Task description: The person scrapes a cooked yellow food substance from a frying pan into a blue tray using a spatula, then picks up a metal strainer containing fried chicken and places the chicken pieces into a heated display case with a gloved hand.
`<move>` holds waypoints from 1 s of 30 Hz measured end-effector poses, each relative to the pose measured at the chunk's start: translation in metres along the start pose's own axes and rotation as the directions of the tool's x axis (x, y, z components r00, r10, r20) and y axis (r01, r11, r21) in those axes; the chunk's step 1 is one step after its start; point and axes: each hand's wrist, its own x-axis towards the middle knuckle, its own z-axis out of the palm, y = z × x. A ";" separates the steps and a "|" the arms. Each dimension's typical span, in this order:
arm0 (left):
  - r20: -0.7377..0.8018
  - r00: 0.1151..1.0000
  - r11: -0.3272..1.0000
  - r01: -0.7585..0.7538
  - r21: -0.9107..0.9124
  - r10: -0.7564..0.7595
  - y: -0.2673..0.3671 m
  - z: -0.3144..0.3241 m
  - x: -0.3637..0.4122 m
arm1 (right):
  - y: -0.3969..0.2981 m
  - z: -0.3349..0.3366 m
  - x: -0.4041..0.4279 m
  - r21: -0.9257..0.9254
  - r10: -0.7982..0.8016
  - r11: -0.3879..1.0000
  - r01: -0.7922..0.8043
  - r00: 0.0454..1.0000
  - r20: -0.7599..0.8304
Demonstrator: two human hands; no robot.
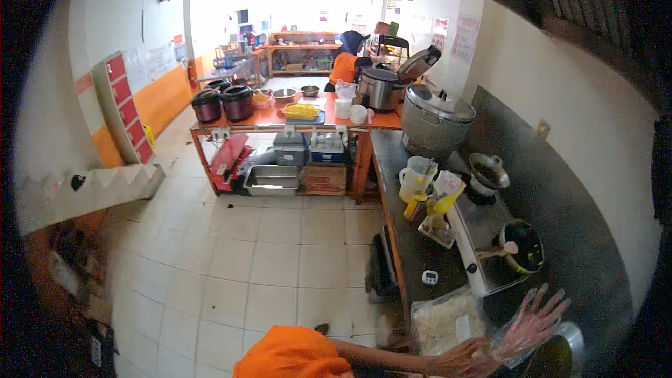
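Observation:
My left hand (464, 359) reaches in from the bottom, bare and bent at the wrist area of my right hand, its fingers gripping the cuff of a clear plastic glove. The glove covers my right hand (535, 320), whose fingers are spread with nothing between them. Beside my left hand lies a clear bag of pale crumbs or powder (443, 317) with a white label. A small white digital timer (430, 277) lies above it on the dark counter. Right of my hands is the rim of a metal pot (576, 338), partly cut off.
A stove (493, 273) carries a pot with a ladle (522, 247) and a small pan (488, 170). A plastic jug (417, 178), packets and a tray (437, 231) stand farther along the counter. A large lidded pot (438, 121) is beyond. A co-worker (345, 65) stands behind the orange table (231, 126).

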 end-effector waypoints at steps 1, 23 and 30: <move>-0.025 1.000 1.000 -0.008 -0.013 0.008 0.005 -0.017 0.022 | 0.000 0.004 0.001 -0.011 0.000 1.000 -0.001 0.999 -0.052; 0.801 0.572 0.965 -0.261 -0.025 0.176 -0.072 -0.131 0.013 | 0.012 -0.078 -0.033 -0.996 -0.390 -0.092 0.014 0.920 0.048; 0.699 0.646 0.952 0.204 0.229 -0.307 -0.245 -0.226 -0.257 | 0.007 -0.226 -0.139 -0.743 -0.159 0.293 -0.602 0.735 -0.659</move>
